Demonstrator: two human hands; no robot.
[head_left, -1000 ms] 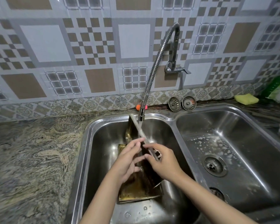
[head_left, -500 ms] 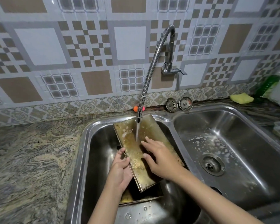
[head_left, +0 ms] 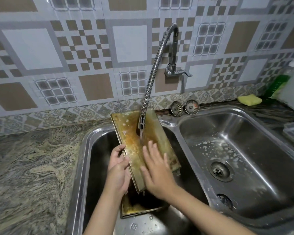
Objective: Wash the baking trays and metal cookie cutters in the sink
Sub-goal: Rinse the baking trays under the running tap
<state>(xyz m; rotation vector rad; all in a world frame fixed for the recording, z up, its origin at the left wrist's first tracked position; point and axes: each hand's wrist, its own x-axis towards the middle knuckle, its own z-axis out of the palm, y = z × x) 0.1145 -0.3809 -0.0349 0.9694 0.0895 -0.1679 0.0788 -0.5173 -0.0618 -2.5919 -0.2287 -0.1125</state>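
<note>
A stained, brownish baking tray [head_left: 134,133] tilts over the left sink basin [head_left: 98,167], its flat face up under the running water from the flexible tap [head_left: 141,123]. My left hand [head_left: 117,168] grips the tray's left edge. My right hand [head_left: 157,170] lies flat on the tray's face with fingers spread, holding nothing. A second stained tray [head_left: 139,209] lies at the bottom of the left basin, mostly hidden by my hands and the upper tray. No cookie cutters are in view.
The right basin [head_left: 255,167] has soap suds and an open drain [head_left: 219,170]. Two sink strainers [head_left: 184,108] lean against the wall. A yellow sponge [head_left: 249,99] and a green bottle [head_left: 278,85] stand at the back right. Granite counter [head_left: 32,167] spreads left.
The tray was on edge, then turned face up under the water. It now sits higher and further back, and my right hand has slid down its face.
</note>
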